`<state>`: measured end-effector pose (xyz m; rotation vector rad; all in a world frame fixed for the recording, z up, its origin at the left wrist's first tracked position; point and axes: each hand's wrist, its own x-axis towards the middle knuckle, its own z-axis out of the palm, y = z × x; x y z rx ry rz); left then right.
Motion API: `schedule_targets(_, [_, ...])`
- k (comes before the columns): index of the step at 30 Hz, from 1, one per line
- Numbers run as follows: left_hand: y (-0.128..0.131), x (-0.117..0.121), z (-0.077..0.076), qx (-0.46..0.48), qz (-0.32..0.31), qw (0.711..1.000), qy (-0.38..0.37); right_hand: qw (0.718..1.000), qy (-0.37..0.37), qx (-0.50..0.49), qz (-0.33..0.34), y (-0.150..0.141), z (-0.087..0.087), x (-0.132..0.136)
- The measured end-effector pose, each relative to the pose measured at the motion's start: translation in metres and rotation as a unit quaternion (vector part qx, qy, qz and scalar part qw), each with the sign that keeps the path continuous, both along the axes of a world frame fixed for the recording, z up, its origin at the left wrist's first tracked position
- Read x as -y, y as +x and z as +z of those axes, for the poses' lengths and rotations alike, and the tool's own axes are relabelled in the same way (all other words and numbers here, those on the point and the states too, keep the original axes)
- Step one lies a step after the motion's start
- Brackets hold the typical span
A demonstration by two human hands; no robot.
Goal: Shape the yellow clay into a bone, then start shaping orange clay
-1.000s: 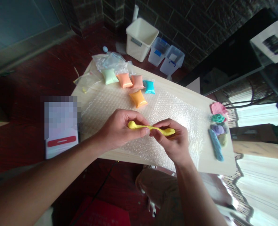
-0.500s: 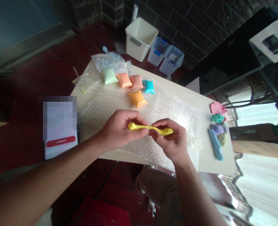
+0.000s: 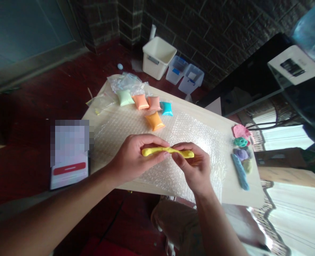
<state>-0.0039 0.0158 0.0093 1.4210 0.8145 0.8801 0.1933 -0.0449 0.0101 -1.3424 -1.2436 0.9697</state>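
Yellow strip (image 3: pixel 160 149) | long axis nine to three o'clock, ends thicker | left hand (image 3: pixel 132 153) pinches nine-o'clock half | right hand (image 3: pixel 197 169) pinches three-o'clock half | orange packet (image 3: pixel 154 121) at eleven o'clock

Plain yellow strip (image 3: pixel 154 150). Table's (image 3: pixel 248 197) far edge: pale-green packet (image 3: pixel 124 97), turquoise packet (image 3: pixel 167 108). Right edge: pink lump (image 3: pixel 241 131), blue roll (image 3: pixel 240 171), olive lump (image 3: pixel 247 166), I think; blurry there.
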Motion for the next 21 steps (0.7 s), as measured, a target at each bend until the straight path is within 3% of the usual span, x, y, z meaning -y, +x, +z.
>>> schedule_targets(21, [-0.0014,0.0003,-0.0016,-0.032,-0.013,0.999,0.029,0.998,0.013,0.034,0.056,0.0002,0.0007,0.0009])
